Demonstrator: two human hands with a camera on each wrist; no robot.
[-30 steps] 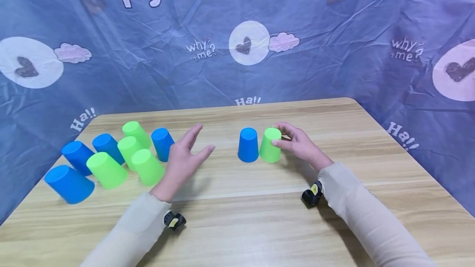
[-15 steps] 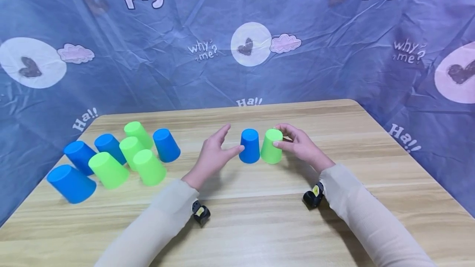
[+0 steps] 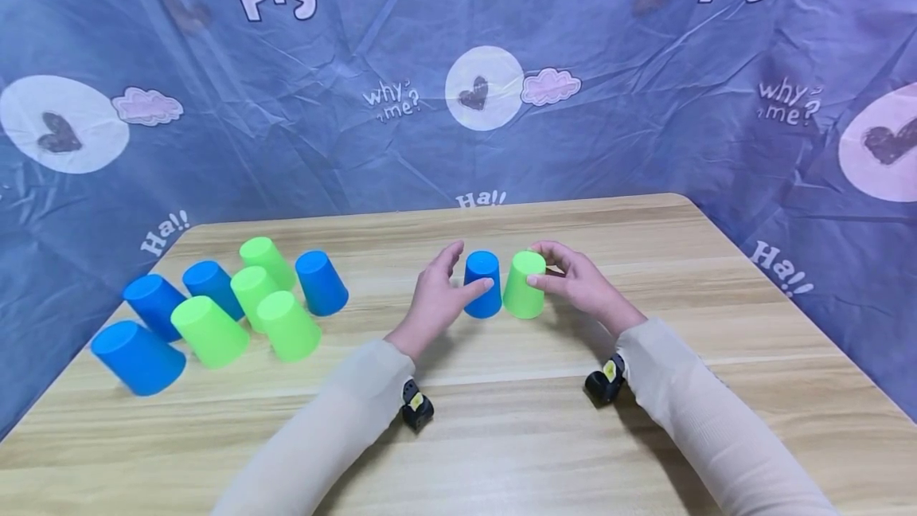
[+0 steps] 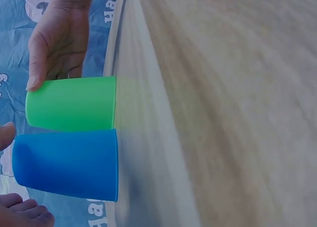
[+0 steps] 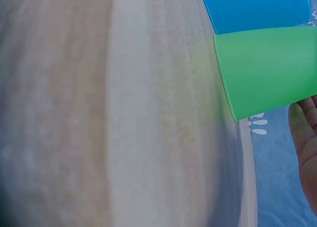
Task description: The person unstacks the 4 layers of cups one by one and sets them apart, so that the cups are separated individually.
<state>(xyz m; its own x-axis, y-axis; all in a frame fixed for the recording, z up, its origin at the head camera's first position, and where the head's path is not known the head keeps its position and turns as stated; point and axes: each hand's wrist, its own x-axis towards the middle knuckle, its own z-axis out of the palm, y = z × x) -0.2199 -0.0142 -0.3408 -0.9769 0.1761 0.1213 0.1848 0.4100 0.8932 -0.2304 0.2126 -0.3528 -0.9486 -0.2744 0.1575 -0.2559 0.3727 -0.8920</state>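
Observation:
Two upside-down cups stand side by side at mid-table, a blue cup [image 3: 481,272] [image 4: 67,165] on the left and a green cup [image 3: 524,291] [image 5: 270,71] on the right. My right hand [image 3: 586,285] holds the green cup from its right side, thumb in front and fingers behind. Around the blue cup's left side, my left hand [image 3: 435,299] is spread, its thumb passing in front of the cup. In the left wrist view, the visible left thumb [image 4: 6,136] and fingers [image 4: 27,212] look apart from the blue cup.
At the left of the wooden table [image 3: 501,436] stand several more upturned cups, among them a blue cup [image 3: 138,358], a green cup [image 3: 209,331] and a separate blue cup [image 3: 322,283]. A printed blue cloth [image 3: 344,158] hangs behind the table.
My left hand has moved right from beside the cup group to the middle blue cup, its thumb now in front of it. The right hand stays at the green cup.

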